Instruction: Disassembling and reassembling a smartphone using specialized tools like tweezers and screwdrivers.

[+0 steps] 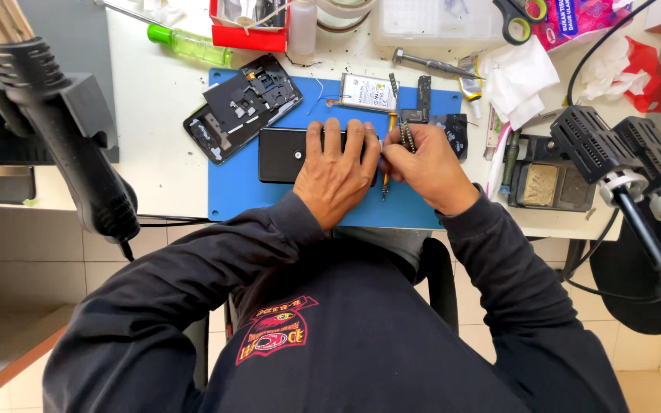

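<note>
While hands [336,170] [430,170] work phone [278,155], red tray [248,36] holds tools, clear box [430,23] shut.

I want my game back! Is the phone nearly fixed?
Not yet. Done: the frame and battery lie out on the blue mat. Now: the left hand steadies the black phone while the right hand works a small tool. Left: those parts are not back in.

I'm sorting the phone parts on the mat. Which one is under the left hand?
The black phone body, under the left hand; the opened frame and battery lie untouched.
</note>
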